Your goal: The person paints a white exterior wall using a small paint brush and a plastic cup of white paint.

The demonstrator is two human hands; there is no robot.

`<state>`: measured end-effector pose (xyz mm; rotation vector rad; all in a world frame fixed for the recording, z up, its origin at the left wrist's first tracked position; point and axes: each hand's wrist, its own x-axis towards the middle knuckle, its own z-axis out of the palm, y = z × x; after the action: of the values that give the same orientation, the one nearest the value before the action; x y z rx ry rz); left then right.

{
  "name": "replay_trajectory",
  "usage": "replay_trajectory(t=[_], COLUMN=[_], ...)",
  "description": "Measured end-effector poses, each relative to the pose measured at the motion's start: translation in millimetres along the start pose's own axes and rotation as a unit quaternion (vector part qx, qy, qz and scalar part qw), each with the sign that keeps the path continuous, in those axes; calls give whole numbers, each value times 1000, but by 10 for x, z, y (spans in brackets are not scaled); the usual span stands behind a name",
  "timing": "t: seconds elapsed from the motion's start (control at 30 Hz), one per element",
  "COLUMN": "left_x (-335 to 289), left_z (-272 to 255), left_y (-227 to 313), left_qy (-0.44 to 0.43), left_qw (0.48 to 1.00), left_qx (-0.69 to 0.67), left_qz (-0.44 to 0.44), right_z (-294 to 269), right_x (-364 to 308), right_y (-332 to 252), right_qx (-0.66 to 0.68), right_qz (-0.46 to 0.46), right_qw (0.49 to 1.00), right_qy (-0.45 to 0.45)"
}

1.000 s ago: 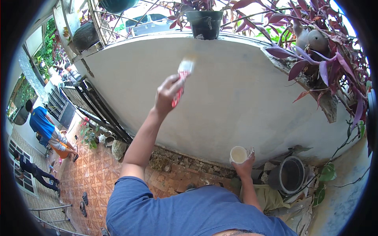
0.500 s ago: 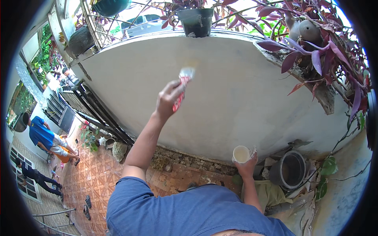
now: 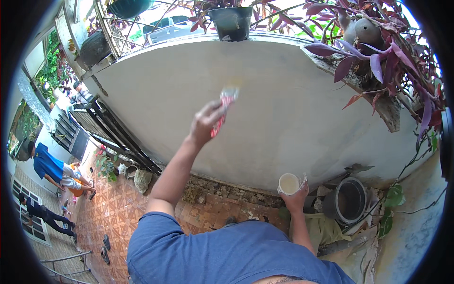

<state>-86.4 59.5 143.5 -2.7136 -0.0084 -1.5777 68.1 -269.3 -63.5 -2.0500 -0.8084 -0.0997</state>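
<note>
My left hand [image 3: 207, 122] is raised in front of the pale wall [image 3: 283, 113], its fingers closed around the red handle of a paintbrush [image 3: 230, 95]. The whitish bristles point up and lie at or close to the wall's surface, beside a faint yellowish patch; contact is hard to make out. Lower and to the right, my right hand [image 3: 296, 200] grips a cup [image 3: 289, 183] of cream-coloured paint. The cup stands upright, its open top facing me, near the foot of the wall.
A dark bucket [image 3: 345, 201] stands right of the cup. A black plant pot [image 3: 231, 23] sits on the wall's top edge, and purple-leaved plants [image 3: 378, 66] overhang at right. A black metal gate [image 3: 118, 132] and two people [image 3: 49, 163] are at left, on tiled floor [image 3: 118, 203].
My left hand has moved slightly to the right with the paintbrush across the wall. My right hand keeps the cup in nearly the same place. The view has shifted a little.
</note>
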Motion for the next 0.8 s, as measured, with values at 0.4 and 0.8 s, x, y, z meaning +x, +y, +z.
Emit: replay_trajectory(t=[0.4, 0.8], left_x=[-137, 387], left_z=[79, 199], left_y=[42, 116], left_qy=[-115, -85], left_qw=[993, 995], left_qx=[31, 29], left_qz=[6, 33], right_z=[-25, -31], right_x=[11, 102], right_y=[-107, -85], right_qx=[15, -16], right_qz=[5, -15], right_qw=[1000, 1000], right_qy=[-1, 4])
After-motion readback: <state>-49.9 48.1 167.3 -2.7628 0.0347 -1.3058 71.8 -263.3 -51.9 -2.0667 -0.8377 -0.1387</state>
